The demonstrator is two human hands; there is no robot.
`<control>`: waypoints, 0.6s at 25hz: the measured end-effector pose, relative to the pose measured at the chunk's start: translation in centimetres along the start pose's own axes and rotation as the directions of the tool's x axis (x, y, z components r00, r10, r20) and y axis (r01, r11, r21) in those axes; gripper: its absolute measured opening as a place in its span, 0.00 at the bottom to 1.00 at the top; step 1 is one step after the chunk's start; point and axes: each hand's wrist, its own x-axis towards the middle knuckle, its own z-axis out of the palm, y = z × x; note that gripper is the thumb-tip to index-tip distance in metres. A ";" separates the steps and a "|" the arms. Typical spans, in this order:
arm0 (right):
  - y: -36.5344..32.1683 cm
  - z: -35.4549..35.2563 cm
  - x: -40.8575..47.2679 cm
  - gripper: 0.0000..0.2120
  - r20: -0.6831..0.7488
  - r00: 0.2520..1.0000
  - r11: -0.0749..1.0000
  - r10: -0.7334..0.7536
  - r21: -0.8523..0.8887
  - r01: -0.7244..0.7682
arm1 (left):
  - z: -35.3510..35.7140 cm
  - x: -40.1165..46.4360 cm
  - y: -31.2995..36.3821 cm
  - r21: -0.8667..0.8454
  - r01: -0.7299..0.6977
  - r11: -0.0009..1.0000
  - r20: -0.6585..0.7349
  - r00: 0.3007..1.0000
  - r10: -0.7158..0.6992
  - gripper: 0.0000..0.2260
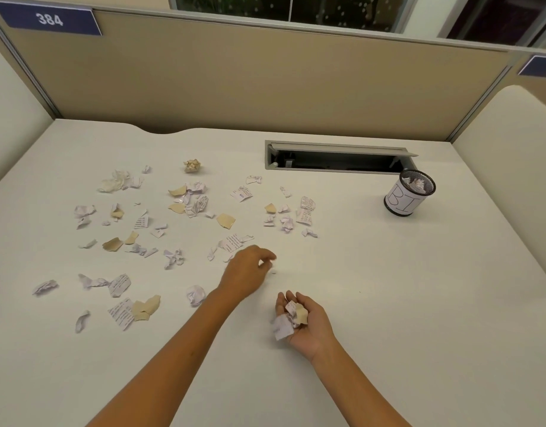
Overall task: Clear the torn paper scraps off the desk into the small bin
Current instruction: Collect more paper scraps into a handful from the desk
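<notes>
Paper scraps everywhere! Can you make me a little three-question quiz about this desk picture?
1. True or false: the bin already has paper in it.
2. Which hand holds a bunch of scraps: A the left hand, or B the right hand?
3. Fill in: most scraps on the desk lie to the ____ of the bin.

Key: 1 true; 2 B; 3 left.

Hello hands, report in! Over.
Left hand pinching a tiny scrap. Right hand cupping gathered scraps. Many still on desk. Bin path clear.
</notes>
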 end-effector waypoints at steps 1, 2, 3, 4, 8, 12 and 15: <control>-0.1 -0.2 -0.1 0.09 -0.002 1.000 1.000 0.001 0.025 -0.001 | 0.1 0.7 -0.6 0.052 0.021 0.998 0.001 1.000 -0.021 0.12; -0.3 -0.4 -0.2 0.09 -0.001 1.000 0.999 0.002 0.045 -0.002 | 0.3 1.3 -1.0 0.105 0.031 0.994 0.022 0.999 -0.033 0.14; -0.4 -0.5 -0.3 0.09 0.001 1.000 0.998 0.003 0.059 -0.003 | 0.7 1.8 -1.2 0.147 0.030 0.989 0.052 0.998 -0.038 0.15; -0.6 -0.7 -0.3 0.09 0.000 1.000 0.998 0.001 0.064 -0.001 | 1.1 2.2 -1.3 0.175 0.025 0.984 0.080 0.996 -0.039 0.17; -1.5 -1.0 -0.4 0.09 -0.026 0.999 0.999 -0.022 0.037 0.023 | 2.5 3.1 -1.0 0.212 -0.009 0.977 0.063 0.998 -0.005 0.13; -1.9 -1.0 -0.3 0.09 -0.020 1.000 1.000 -0.013 -0.011 0.013 | 3.3 2.7 -1.1 0.287 -0.062 0.956 0.038 0.998 0.054 0.05; -1.8 -1.1 -0.5 0.10 -0.017 1.000 0.999 -0.009 -0.038 0.008 | 3.5 2.4 -1.7 0.276 -0.063 0.959 0.015 0.998 0.062 0.08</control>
